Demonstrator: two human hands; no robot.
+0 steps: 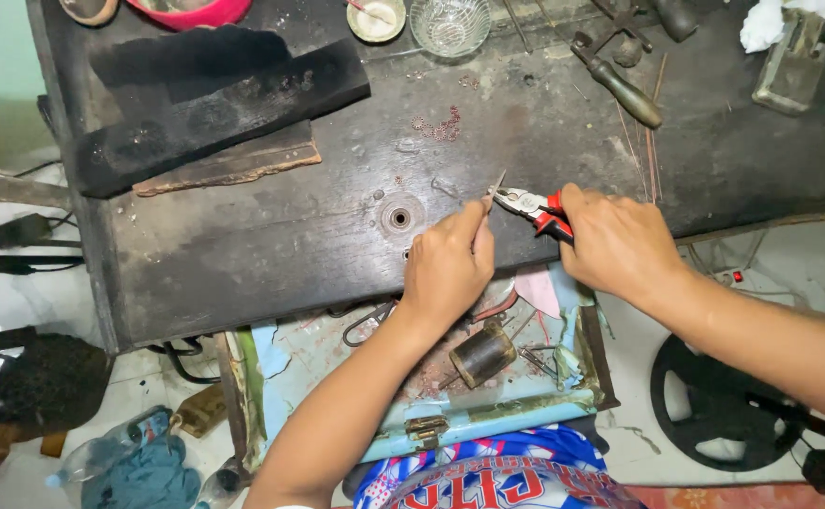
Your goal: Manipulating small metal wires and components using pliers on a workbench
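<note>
Dark workbench (271, 236): left hand (447, 267) pinches wire (495, 185); right hand (617, 241) clamps pliers (537, 209) near edge.

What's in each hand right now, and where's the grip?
Right hand holds red-handled pliers by the handles. Left hand pinches a thin metal wire piece at its lower end; its upper end is at the pliers' tips.

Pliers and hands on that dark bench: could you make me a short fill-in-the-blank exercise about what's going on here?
1. The right hand grips pliers whose handles are black and ____.
2. The left hand pinches a thin metal piece at the tips of the ____.
3. Below the bench, an open drawer holds a dark ____ lying on its side.
4. At the bench's far edge stands a clear glass ____.

Missing words: red; pliers; cylinder; bowl
</note>
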